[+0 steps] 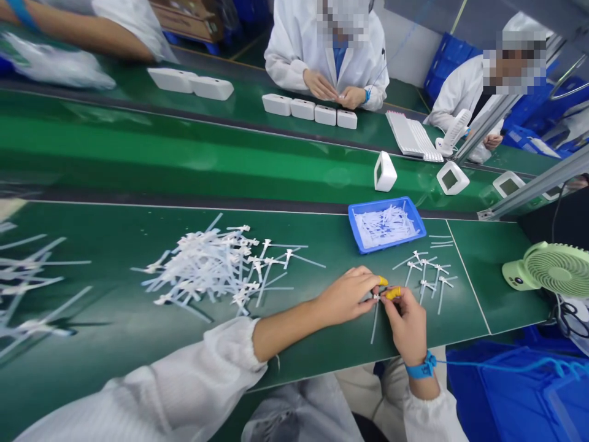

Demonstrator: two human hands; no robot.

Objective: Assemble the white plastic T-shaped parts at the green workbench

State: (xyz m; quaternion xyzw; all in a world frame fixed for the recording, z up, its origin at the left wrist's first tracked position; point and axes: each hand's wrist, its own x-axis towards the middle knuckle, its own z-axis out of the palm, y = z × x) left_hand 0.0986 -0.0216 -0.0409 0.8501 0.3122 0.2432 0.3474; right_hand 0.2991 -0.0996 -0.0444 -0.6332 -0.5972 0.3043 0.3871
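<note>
Both my hands meet over the front of the green bench. My left hand [348,296] and my right hand [407,316] pinch a small white connector [377,297] between their fingertips. A thin translucent tube [374,324] hangs down from it. Yellow finger cots cover some fingertips, and a blue strap circles my right wrist. Just right of my hands lie several similar connectors with tubes [424,283]. Behind them is a blue tray [356,240] with many short translucent strips [387,224]. A large heap of tubed connectors [207,264] lies to the left.
A green fan [559,268] stands at the right end. Beyond the bench runs a green conveyor [221,156] carrying white devices [385,171]. Co-workers in white coats [294,43] sit across, near a row of white housings [302,109]. More tubed pieces [32,276] lie far left.
</note>
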